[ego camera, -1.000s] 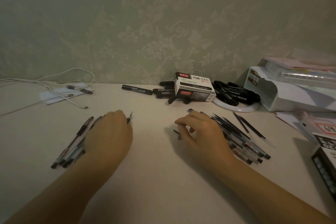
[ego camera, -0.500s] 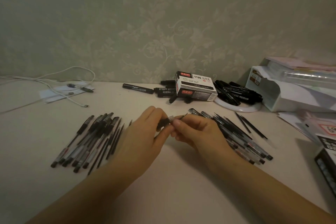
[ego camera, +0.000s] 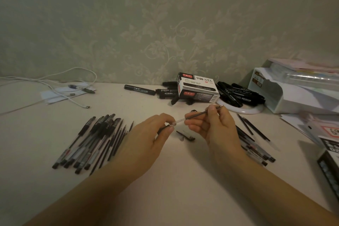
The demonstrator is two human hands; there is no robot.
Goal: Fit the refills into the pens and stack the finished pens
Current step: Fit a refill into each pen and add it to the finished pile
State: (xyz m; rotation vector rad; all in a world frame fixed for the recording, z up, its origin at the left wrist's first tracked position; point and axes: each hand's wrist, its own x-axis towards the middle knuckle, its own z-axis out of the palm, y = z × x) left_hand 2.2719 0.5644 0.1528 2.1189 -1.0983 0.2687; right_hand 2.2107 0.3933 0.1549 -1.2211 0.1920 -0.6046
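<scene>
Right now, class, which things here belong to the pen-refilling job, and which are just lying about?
Job: refill in right hand; pen barrel in left hand; pens piled left; pens piled right.

Lying about: marker box; black markers; white cable; white organiser.

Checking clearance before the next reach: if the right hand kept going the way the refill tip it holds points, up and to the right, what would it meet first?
Probably the black markers heaped on the white dish beyond the refill in the right hand; depth is unclear.
</scene>
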